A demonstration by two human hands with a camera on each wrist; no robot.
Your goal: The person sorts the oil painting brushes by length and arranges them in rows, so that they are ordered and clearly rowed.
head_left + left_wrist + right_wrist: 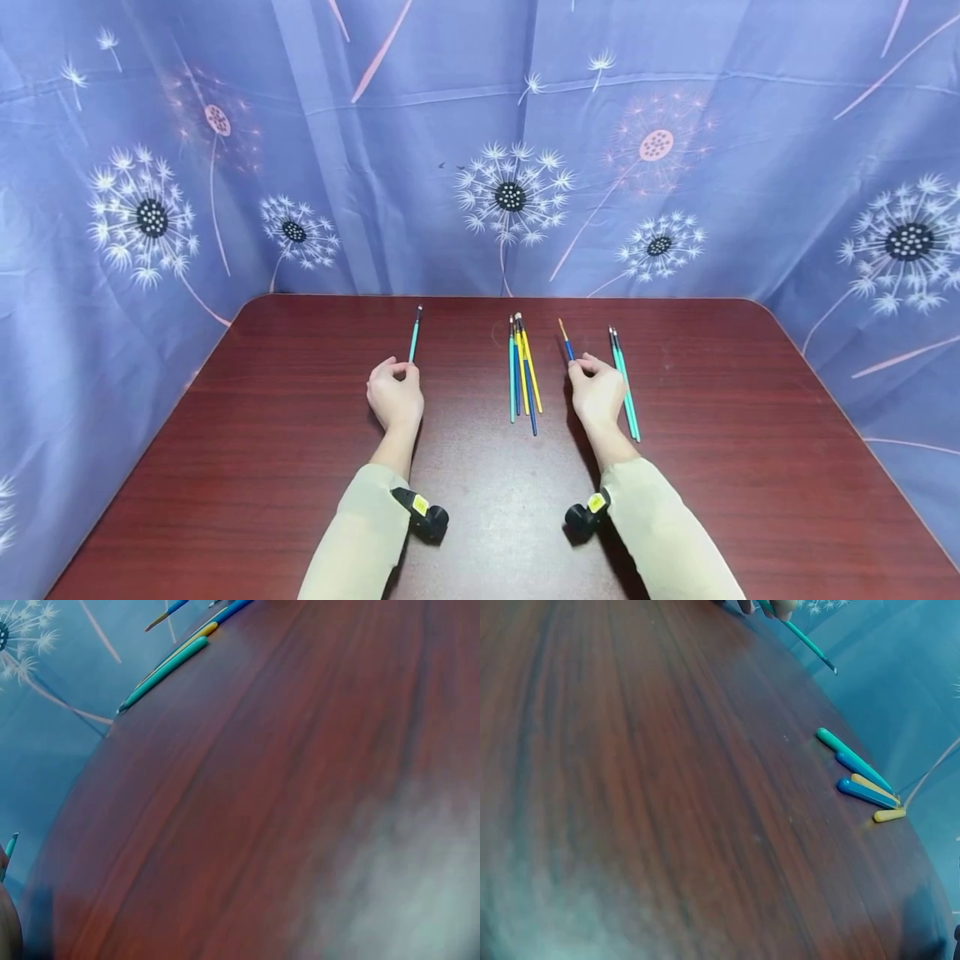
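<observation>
My left hand (pixel 395 393) pinches a teal paintbrush (pixel 414 337), its bristle end pointing to the far edge of the table. A blue paintbrush with an orange-yellow tip (pixel 567 340) is pinched between the thumb and fingers of my right hand (pixel 597 392). Two teal paintbrushes (pixel 624 383) lie side by side, partly behind that hand. Between the hands lies a loose bunch of teal, blue and yellow paintbrushes (pixel 522 367). In the right wrist view, the held teal brush (pixel 810 643) shows at the top; the left wrist view catches only a sliver of the left hand (pixel 9 922).
The dark red wooden table (pixel 480 500) has rounded far corners. A blue curtain with dandelion prints (pixel 405 183) hangs close behind its far edge and along both sides. Each sleeve carries a small black wrist camera (pixel 429 521).
</observation>
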